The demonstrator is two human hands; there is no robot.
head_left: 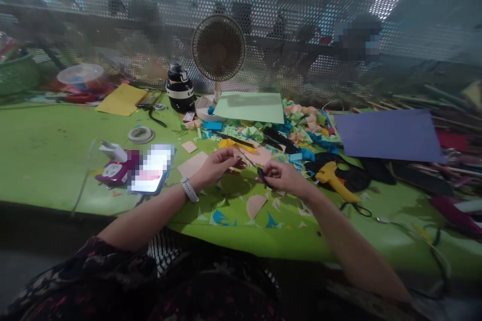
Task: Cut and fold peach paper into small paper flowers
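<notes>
My right hand [279, 176] is closed around the black handles of a pair of scissors [261, 173], whose blades point up and left toward the other hand. My left hand [223, 161], with a white watch on the wrist, pinches a small piece of peach paper [234, 169], mostly covered by the fingers. The blade tips lie close to that paper; whether they touch it I cannot tell. Below the hands, a peach half-round paper piece [256, 206] rests on the green table [222, 234] among blue and pale scraps. A peach paper sheet [193, 164] lies left of my left hand.
A lit phone [151, 169], a tape roll [140, 134] and a purple pouch [120, 173] are at left. Behind stand a black bottle [181, 91] and a fan [218, 49]. A yellow glue gun [338, 183] and purple sheet [389, 135] lie right.
</notes>
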